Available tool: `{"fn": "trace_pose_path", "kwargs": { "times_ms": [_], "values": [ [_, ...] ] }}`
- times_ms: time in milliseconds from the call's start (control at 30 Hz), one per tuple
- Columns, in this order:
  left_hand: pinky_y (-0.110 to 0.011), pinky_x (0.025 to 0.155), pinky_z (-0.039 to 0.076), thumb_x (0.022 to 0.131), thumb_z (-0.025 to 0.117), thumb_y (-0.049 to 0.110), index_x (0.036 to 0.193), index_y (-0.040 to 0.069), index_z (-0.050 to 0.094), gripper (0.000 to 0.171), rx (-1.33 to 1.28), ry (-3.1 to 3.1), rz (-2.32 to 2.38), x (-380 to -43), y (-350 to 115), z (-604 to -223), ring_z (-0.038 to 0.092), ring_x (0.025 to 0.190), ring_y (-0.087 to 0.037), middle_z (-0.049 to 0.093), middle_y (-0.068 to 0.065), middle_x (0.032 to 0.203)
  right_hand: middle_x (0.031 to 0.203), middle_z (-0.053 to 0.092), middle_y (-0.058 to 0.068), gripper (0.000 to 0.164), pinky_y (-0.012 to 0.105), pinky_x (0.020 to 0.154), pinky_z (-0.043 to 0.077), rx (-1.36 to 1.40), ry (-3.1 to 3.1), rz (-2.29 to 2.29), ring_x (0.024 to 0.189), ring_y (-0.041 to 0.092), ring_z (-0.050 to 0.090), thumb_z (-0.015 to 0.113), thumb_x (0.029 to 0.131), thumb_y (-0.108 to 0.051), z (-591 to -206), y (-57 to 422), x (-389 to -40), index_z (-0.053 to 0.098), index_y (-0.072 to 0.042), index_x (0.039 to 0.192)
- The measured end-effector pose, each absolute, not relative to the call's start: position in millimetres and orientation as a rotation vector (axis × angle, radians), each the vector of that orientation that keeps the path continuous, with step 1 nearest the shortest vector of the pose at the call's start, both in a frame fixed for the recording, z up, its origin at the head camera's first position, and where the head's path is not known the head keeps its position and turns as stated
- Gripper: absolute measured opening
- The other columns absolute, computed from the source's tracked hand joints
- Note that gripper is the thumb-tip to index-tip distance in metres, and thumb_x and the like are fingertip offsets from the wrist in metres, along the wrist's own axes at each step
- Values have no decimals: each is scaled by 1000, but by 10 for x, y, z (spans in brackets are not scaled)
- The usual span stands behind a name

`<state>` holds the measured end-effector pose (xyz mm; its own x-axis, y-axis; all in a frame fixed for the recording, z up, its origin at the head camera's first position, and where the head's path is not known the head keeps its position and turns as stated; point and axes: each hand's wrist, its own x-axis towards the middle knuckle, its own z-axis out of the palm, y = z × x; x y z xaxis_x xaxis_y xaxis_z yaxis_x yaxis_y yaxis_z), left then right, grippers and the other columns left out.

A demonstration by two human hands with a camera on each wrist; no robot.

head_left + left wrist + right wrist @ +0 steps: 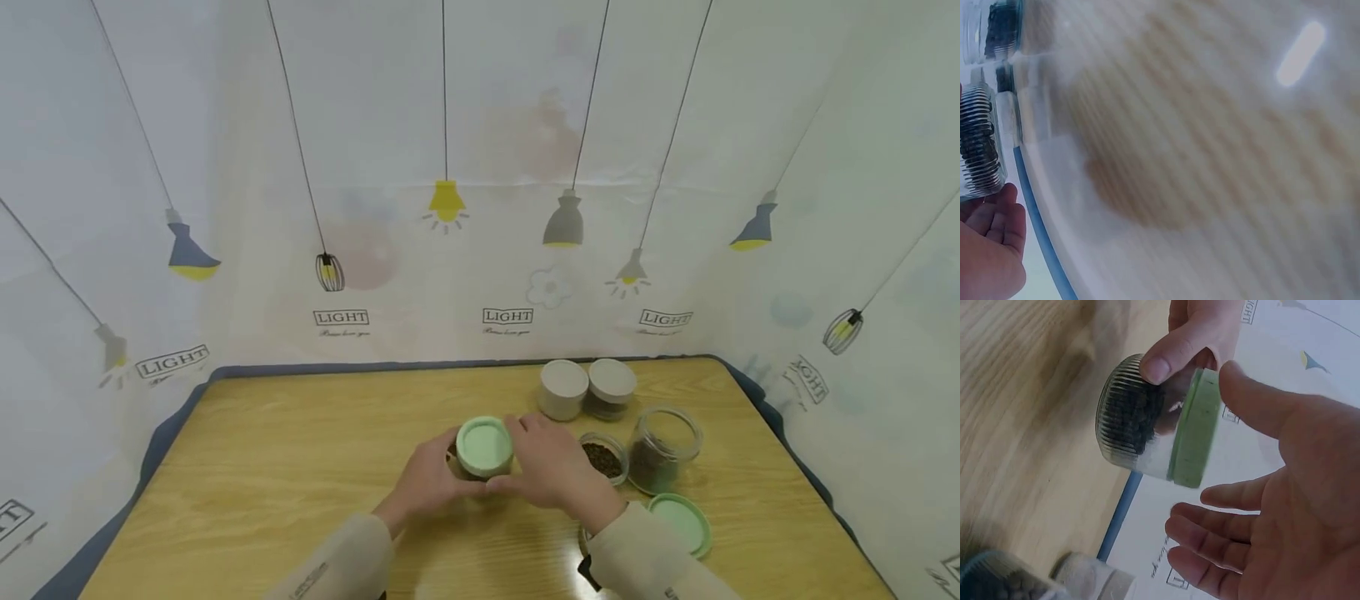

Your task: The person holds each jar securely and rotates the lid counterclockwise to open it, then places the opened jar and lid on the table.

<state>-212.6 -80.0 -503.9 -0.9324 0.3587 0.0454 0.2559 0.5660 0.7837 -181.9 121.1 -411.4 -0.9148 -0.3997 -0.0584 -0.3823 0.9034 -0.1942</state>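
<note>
A ribbed glass jar with dark contents is topped by a pale green lid. My left hand grips the jar from its left side, with the thumb against the glass in the right wrist view. On the other side my right hand spreads around the lid. Its thumb tip is right at the lid's rim, while the other fingers stand apart from the lid, loosely bent. In the left wrist view only part of the jar shows, over the curled fingers.
Two white-lidded containers stand at the back right of the wooden table. Nearer are a small uncovered jar of dark bits and a larger uncovered glass jar. Another green lid lies beside my right sleeve.
</note>
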Motion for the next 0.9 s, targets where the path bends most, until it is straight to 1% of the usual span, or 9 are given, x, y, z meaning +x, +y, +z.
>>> {"fn": "trace_pose_path", "kwargs": {
  "times_ms": [100,200,333,400,533,633,800,900],
  "values": [
    [-36,89,52,73,77,61,141,15,48,87,571,2672,1286,-2089,-812,-5031,60,106,-12,64,2,126,126,58,18,96,47,90,52,-613,2984,-252,114,33,58,64,78,-70,-4157,1127,-1824,41,-3,143],
    [-34,89,52,77,77,50,141,12,48,79,618,2667,1301,-2061,-818,-5038,60,105,-12,65,1,121,124,57,18,97,47,82,53,-576,2992,-257,107,33,60,61,78,-73,-4208,1048,-1830,40,-6,145],
    [-30,88,51,76,80,36,139,13,50,74,638,2644,1350,-2019,-815,-5051,60,103,-10,66,4,115,127,54,19,95,47,75,53,-503,2983,-280,99,34,62,60,79,-73,-4243,952,-1820,39,-9,147],
    [-28,87,51,75,81,34,139,12,51,74,633,2621,1380,-1997,-807,-5062,59,102,-10,65,5,115,125,53,19,95,47,72,53,-476,2984,-270,94,33,62,59,79,-74,-4253,916,-1813,41,-9,145],
    [-29,88,51,72,83,33,137,14,51,75,606,2576,1432,-1951,-803,-5097,59,104,-12,64,5,118,116,53,16,91,44,65,52,-440,3003,-288,82,28,60,62,77,-73,-4285,870,-1796,46,-9,139],
    [-30,90,51,73,83,38,138,14,49,77,598,2551,1440,-1925,-806,-5118,59,108,-13,63,3,122,110,53,14,87,42,62,51,-445,3021,-291,76,25,59,64,76,-71,-4302,852,-1784,49,-10,135],
    [-32,90,52,73,82,42,139,14,45,82,571,2518,1447,-1908,-807,-5131,60,109,-15,62,-1,125,107,54,12,84,41,62,52,-493,3036,-228,75,24,58,64,76,-71,-4290,844,-1789,51,-10,131],
    [-33,90,52,72,83,44,140,14,47,83,562,2527,1444,-1905,-818,-5133,61,109,-15,63,0,125,106,56,11,84,41,64,52,-524,3040,-195,77,23,58,63,75,-72,-4283,846,-1798,52,-9,130]
  ]
}}
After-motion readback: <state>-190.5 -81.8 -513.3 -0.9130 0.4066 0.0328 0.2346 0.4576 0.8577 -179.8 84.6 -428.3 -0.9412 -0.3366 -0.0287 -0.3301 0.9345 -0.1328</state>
